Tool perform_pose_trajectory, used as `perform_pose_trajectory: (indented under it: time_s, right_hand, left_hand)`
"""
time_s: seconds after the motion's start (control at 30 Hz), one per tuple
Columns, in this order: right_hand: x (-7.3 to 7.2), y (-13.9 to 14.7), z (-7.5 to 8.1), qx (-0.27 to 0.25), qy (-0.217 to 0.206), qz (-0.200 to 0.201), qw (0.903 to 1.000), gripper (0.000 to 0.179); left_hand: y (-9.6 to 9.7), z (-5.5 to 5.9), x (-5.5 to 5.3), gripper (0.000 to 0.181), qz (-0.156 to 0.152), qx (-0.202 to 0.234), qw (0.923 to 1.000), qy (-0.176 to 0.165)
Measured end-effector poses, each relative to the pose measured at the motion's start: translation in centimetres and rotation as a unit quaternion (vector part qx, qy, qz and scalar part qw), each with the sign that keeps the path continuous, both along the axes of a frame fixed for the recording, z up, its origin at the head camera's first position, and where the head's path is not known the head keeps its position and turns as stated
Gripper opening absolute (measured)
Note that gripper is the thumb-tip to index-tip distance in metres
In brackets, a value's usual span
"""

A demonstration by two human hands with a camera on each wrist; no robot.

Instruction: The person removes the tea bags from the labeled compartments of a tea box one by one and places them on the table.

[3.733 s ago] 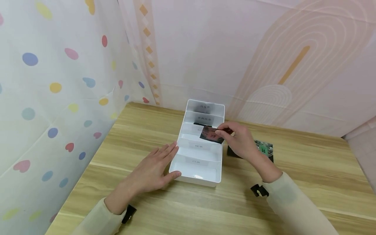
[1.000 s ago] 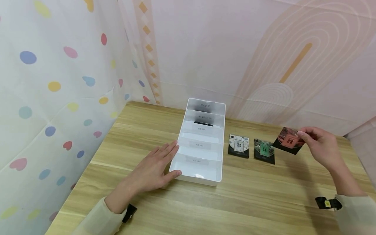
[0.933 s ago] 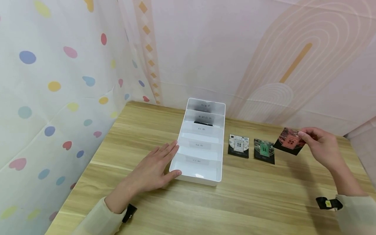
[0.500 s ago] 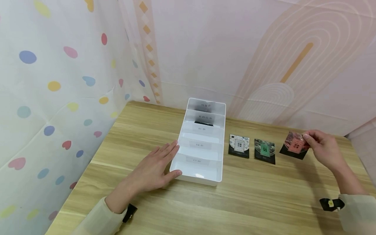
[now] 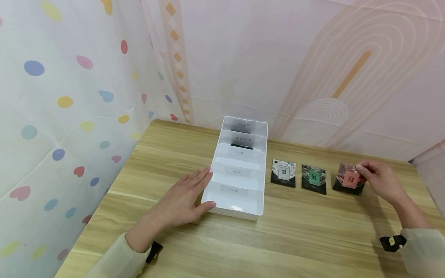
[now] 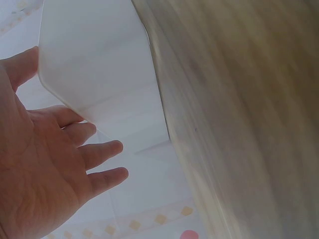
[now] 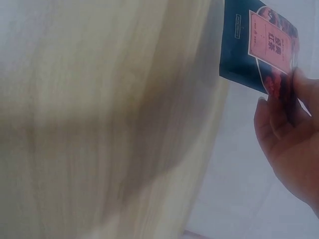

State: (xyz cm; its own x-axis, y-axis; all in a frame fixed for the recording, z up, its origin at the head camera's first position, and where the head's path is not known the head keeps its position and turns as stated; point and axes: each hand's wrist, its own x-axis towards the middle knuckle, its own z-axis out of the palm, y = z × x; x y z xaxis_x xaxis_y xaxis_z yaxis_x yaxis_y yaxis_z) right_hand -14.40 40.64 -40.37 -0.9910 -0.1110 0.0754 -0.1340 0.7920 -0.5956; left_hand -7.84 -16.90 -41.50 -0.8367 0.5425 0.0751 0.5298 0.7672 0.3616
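My right hand (image 5: 379, 180) pinches the edge of a tea bag sachet with a red label (image 5: 350, 179), low over the table at the right end of a row. The right wrist view shows that red-label sachet (image 7: 264, 47) held between thumb and fingers. To its left lie a green-label sachet (image 5: 314, 178) and a white-label sachet (image 5: 283, 173). My left hand (image 5: 179, 200) rests with fingers extended against the left side and near corner of a white divided box (image 5: 261, 200). In the left wrist view, the left hand's fingers (image 6: 102, 154) touch the box wall (image 6: 99, 64).
Labelled dividers split the box into several compartments; a black item (image 5: 242, 146) sits in one toward the back. The wooden table (image 5: 313, 239) ends at a patterned curtain (image 5: 250, 69) behind and a dotted curtain (image 5: 80, 127) on the left.
My right hand has carried the red-label sachet from over the box to the right, then lowered it beside the green-label sachet. My left hand stays on the box.
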Motion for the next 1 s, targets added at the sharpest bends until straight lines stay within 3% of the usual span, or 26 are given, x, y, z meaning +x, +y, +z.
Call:
perform_pose_trajectory:
  time_s: [0.17, 0.47, 0.7, 1.0]
  right_hand:
    - [-0.2, 0.2, -0.5, 0.008, -0.01, 0.008, 0.9999, 0.03]
    - [-1.1, 0.7, -2.0, 0.021, 0.014, 0.028, 0.9993, 0.021]
    - [-1.2, 0.5, -2.7, 0.043, -0.029, 0.008, 0.9986, 0.03]
    - [-1.6, 0.2, -3.0, 0.059, -0.052, 0.007, 0.9969, 0.033]
  left_hand:
    - [-0.1, 0.0, 0.0, 0.085, -0.001, 0.0, 1.0, -0.001]
    - [0.0, 0.0, 0.0, 0.084, -0.003, -0.001, 1.0, 0.004]
    - [0.0, 0.2, 0.0, 0.084, -0.003, 0.001, 1.0, 0.005]
    - [0.0, 0.1, 0.0, 0.084, -0.001, 0.0, 1.0, 0.002]
